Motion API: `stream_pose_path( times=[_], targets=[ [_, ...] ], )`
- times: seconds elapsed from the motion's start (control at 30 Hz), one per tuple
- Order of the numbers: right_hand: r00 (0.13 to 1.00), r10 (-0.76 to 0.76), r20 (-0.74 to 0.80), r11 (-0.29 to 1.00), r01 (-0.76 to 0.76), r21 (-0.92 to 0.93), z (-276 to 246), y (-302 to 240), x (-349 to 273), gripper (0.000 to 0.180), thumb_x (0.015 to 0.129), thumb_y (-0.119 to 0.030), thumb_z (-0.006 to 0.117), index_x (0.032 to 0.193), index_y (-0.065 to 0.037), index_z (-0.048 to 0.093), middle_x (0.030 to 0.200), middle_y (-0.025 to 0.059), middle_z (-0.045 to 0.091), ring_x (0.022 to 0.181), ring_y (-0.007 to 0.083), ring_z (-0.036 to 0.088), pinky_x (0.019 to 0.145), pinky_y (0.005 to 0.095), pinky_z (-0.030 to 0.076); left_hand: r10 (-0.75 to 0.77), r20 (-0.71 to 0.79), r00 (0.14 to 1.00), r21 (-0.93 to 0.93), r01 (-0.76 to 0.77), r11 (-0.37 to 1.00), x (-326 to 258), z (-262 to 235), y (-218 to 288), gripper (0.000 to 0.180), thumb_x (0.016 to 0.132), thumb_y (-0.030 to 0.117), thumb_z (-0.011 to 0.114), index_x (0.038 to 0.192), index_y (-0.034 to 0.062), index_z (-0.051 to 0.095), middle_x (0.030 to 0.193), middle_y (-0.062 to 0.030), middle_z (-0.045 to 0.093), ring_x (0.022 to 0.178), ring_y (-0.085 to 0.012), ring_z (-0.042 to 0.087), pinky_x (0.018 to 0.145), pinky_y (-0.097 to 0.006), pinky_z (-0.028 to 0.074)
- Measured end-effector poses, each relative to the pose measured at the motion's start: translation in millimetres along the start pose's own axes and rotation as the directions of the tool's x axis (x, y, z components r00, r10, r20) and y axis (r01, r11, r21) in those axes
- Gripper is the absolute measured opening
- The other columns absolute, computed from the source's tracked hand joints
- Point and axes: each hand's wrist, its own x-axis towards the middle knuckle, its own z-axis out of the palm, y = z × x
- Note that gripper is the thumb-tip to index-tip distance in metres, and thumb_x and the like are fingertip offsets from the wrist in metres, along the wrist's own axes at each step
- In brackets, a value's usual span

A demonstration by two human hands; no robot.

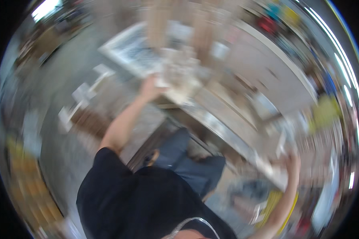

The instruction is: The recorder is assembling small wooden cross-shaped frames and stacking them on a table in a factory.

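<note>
Motion blur smears the whole view. My left hand [150, 88] is stretched forward to the near edge of a long workbench [211, 117], beside a heap of pale, stick-like pieces [181, 67]. Whether it grips one of them is too blurred to tell. Off to the right, my right hand [292, 161] is at the bench's right end, close to a whitish object [282, 143] whose kind I cannot make out. The fingers of both hands are smeared.
A pale framed tray or panel [125, 46] lies beyond my left hand. A wide light board [271, 67] slants across the far right. Brown stacked pieces [89, 121] stand at the left, and a yellow container [273, 209] sits low at the right.
</note>
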Motion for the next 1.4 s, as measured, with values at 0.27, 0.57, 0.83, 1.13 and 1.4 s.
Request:
stream_pose_path(
  times=[0.27, 0.57, 0.83, 1.13, 1.4],
  targets=[
    [0.945, -0.300, 0.126, 0.952, 0.289, 0.103, -16, 17, 45, 0.027, 0.061, -0.003, 0.075, 0.087, 0.004, 0.069, 0.069, 0.0212, 0.059, 0.065, 0.0352, 0.060, 0.064, 0.0438, 0.047, 0.006, -0.393, 0.919, 0.622, 0.261, 0.738, -85, -210, 3, 0.040, 0.082, 0.028, 0.081, 0.113, 0.0040, 0.073, 0.111, -0.0185, 0.071, 0.105, -0.0358, 0.068, 0.093, -0.045, 0.054],
    [0.948, -0.018, -0.318, 0.907, 0.150, 0.394, -78, -65, -77, 0.026, 0.075, -0.002, 0.081, 0.097, 0.002, 0.068, 0.096, 0.0115, 0.057, 0.091, 0.0253, 0.058, 0.083, 0.0350, 0.046, -0.418, -0.263, 0.870, 0.667, 0.477, 0.573, -46, -243, -126, 0.024, 0.085, 0.015, 0.065, 0.103, 0.0048, 0.078, 0.109, -0.0199, 0.075, 0.105, -0.0386, 0.072, 0.090, -0.049, 0.057],
    [0.944, -0.297, -0.144, 0.840, 0.330, 0.430, -46, -251, -128, 0.026, 0.080, -0.013, 0.082, 0.092, 0.001, 0.064, 0.099, 0.0168, 0.064, 0.098, 0.0359, 0.061, 0.086, 0.0419, 0.050, -0.082, -0.649, 0.757, -0.136, -0.010, 0.991, -104, -268, -35, 0.020, 0.098, 0.014, 0.065, 0.113, 0.0020, 0.071, 0.105, -0.0066, 0.073, 0.096, -0.0150, 0.065, 0.087, -0.029, 0.050],
    [0.816, -0.558, 0.152, 0.511, 0.193, 0.838, 46, -348, -111, 0.029, 0.091, -0.018, 0.076, 0.112, 0.000, 0.071, 0.081, 0.0132, 0.072, 0.071, 0.0168, 0.068, 0.064, 0.0344, 0.053, 0.548, 0.437, 0.713, -0.440, -0.362, 0.822, -196, -69, 147, 0.025, 0.084, 0.017, 0.079, 0.103, 0.0024, 0.074, 0.101, -0.0148, 0.071, 0.094, -0.0293, 0.068, 0.083, -0.038, 0.054],
    [0.868, -0.444, 0.222, 0.401, -0.029, 0.916, 59, -345, -134, 0.032, 0.091, -0.021, 0.079, 0.113, 0.002, 0.070, 0.077, 0.0037, 0.059, 0.070, 0.0115, 0.052, 0.062, 0.0328, 0.047, 0.459, 0.559, 0.690, -0.502, -0.158, 0.850, -171, 2, 165, 0.026, 0.090, 0.021, 0.076, 0.109, 0.0023, 0.076, 0.084, -0.0105, 0.067, 0.068, -0.0163, 0.063, 0.063, -0.031, 0.049]
  ],
)
